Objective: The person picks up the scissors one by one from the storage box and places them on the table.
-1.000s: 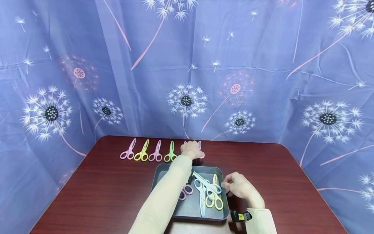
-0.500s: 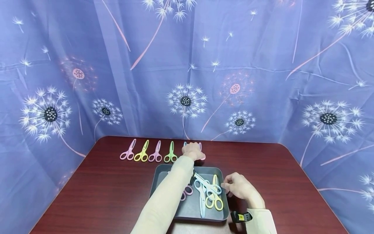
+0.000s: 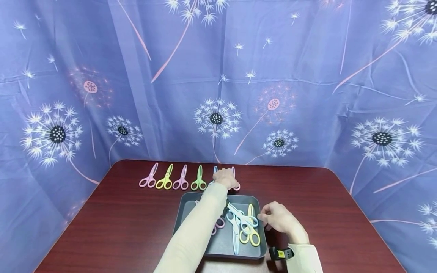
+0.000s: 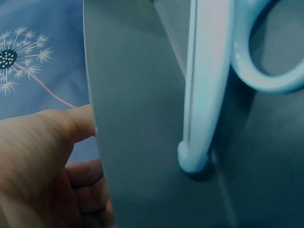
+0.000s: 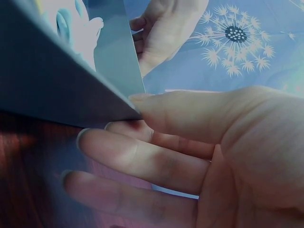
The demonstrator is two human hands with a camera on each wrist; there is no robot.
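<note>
My left hand [image 3: 225,178], palm down, reaches past the tray's far wall. It overlaps blue scissors [image 3: 215,169] and pink scissors [image 3: 237,186] at the right end of a row. In the left wrist view the tray wall hides its fingertips, so I cannot tell what it grips. My right hand [image 3: 280,219] pinches the grey tray [image 3: 222,244] at its right wall, thumb at the rim [image 5: 135,107]. Inside the tray, light blue scissors [image 3: 235,231] lie among another light blue pair [image 3: 239,213], yellow scissors [image 3: 254,233] and purple scissors [image 3: 220,223].
Left of the blue pair, the row holds pink scissors [image 3: 149,177], yellow scissors [image 3: 165,177], purple scissors [image 3: 181,180] and green scissors [image 3: 199,179], blades pointing away. The dark red table [image 3: 119,227] ends at a blue dandelion-patterned curtain [image 3: 170,125]. My left forearm [image 3: 194,231] crosses the tray.
The left hand shifts slightly right and nearer, and more of the blue scissors shows beside it. The right hand stays at the tray wall.
</note>
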